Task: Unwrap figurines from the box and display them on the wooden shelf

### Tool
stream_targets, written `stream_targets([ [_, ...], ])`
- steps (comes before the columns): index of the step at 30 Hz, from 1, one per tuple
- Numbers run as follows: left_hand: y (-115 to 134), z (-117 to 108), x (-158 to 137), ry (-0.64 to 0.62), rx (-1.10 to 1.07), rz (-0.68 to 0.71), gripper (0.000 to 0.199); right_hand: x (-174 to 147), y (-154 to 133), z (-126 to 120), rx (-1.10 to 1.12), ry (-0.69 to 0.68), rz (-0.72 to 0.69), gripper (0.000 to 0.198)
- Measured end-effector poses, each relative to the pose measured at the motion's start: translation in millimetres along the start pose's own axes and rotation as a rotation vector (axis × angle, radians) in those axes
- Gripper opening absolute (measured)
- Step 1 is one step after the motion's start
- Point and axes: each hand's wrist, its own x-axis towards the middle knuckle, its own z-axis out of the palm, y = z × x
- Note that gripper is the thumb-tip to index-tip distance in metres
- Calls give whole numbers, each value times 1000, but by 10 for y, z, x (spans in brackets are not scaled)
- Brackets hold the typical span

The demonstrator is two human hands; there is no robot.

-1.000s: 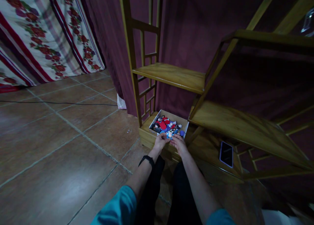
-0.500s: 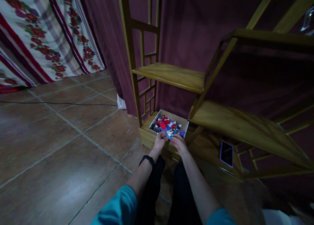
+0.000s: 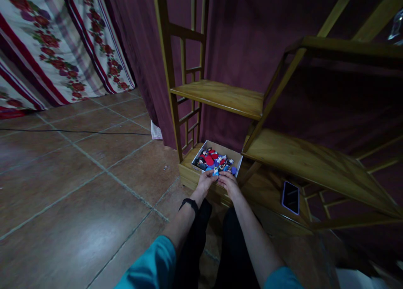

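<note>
A shallow white box [image 3: 233, 149] stands on the low wooden shelf, filled with several small figurines [image 3: 209, 158] in red, black, purple and blue. At its near edge, my left hand [image 3: 206, 181] and my right hand [image 3: 228, 183] come together around one small blue-and-white figurine [image 3: 215, 171]. Fingers of both hands are closed on it from either side. It is held just above the box's front rim, which the hands partly hide. A dark band sits on my left wrist.
The wooden shelf unit [image 3: 220, 96] rises around the box, with slanting boards on the right. A phone-like device [image 3: 290, 197] lies on the lower shelf at right. A black cable [image 3: 78, 132] crosses the tiled floor [image 3: 126, 213]. A flowered cloth [image 3: 50, 49] hangs at left.
The blue-and-white figurine has turned in my fingers and shifted slightly left, and less of its blue part shows. My hands have stayed in nearly the same place.
</note>
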Motion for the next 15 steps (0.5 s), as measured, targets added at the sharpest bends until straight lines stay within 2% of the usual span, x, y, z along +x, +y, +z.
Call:
stream_targets([
  [6,2,-15,21,-31,-51,-16,43,-22,-21,19,-5,-7,-18,30],
  [15,2,-5,13,42,-26,50,44,-23,-19,54,1,8,-22,35],
])
